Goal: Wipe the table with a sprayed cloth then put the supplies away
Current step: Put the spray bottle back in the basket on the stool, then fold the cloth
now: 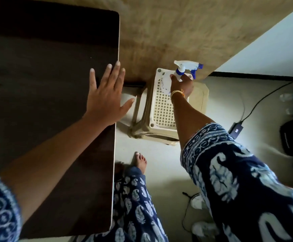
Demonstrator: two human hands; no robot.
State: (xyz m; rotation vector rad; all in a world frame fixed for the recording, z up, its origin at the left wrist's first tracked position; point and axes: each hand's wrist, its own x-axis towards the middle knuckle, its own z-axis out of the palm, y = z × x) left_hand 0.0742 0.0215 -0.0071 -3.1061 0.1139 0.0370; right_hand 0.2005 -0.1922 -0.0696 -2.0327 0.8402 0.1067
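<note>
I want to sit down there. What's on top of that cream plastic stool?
A clear spray bottle with a blue-and-white trigger, gripped by the right hand. The arm covers part of the cream lattice-top plastic stool.

A dark brown wooden bench with a pale edge strip fills the left side; the left hand lies flat and spread on its right edge. Right of it, a beige plastic stool with a lattice seat stands on the pale floor. Also on the floor: a bare foot nearby, and a black power adapter with its cable at right.
</note>
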